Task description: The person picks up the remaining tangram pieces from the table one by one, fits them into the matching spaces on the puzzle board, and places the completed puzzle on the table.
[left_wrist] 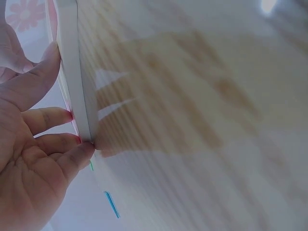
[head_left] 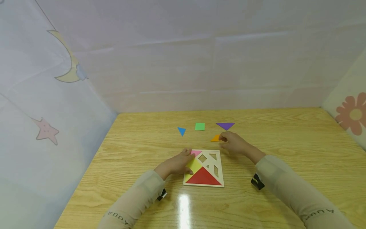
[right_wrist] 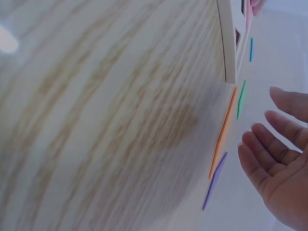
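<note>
A wooden tangram board lies on the table, with a red triangle, a yellow triangle and a partly covered pink piece set in it. My left hand rests over the board's left side, fingers spread and touching its edge and top; in the left wrist view, fingertips meet the board's corner. Beyond the board's upper right, my right hand hovers at an orange piece, hiding part of it. The right wrist view shows those fingers loosely bent, apart from the orange piece.
Behind the board lie a blue triangle, a green square and a purple triangle. Several cut-outs show in the board's right part. A light-coloured wall sheet stands at the back edge of the wooden table.
</note>
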The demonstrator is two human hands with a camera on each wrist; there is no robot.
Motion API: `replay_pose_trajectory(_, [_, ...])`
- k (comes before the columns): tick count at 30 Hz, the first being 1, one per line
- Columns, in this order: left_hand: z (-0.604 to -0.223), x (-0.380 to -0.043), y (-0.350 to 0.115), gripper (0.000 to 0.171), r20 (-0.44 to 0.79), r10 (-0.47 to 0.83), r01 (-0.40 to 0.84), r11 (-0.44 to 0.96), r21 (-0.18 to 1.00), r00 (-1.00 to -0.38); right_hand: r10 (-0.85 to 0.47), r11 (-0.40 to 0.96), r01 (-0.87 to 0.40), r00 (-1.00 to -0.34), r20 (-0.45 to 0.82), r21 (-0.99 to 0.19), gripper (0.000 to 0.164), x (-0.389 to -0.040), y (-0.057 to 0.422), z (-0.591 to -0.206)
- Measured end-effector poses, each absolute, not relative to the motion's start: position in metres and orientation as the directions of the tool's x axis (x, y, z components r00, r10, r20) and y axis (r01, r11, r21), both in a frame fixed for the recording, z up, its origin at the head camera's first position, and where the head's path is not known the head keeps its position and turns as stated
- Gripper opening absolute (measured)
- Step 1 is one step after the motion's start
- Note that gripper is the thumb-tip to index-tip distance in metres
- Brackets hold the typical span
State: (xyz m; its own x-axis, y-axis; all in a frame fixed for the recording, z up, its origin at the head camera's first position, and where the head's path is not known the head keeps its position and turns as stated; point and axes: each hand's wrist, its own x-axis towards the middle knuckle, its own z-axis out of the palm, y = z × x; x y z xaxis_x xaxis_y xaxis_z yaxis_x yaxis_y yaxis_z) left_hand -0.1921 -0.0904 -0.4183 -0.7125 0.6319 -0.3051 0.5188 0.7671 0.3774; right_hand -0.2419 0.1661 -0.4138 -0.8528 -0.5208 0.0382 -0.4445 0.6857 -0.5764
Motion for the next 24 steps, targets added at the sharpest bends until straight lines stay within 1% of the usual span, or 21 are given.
replay_pose_trajectory(5, [-0.4172,-0.1916,-0.0902,0.069,-0.294,0.639,0.534,0.762,0.366,-0.711,-0.52,0.695,-0.441,-0.854,0.028,-0.568,0.021,-0.2447,0.1657,-0.4153])
replay_pose_trajectory(12, [-0.418,-0.1909,-0.0895,0.069,-0.298,0.632,0.528,0.768,0.361,-0.715,-0.512,0.703,-0.42,-0.859,0.002,-0.574,0.023,-0.2471,0.1657,-0.4173])
replay_pose_trajectory(24, [-0.4189,-0.1913,-0.0903,0.069,-0.289,0.63,0.528,0.77,0.359,-0.721,-0.507,0.73,-0.413,-0.862,-0.026,-0.545,0.027,-0.2503,0.1641,-0.4168])
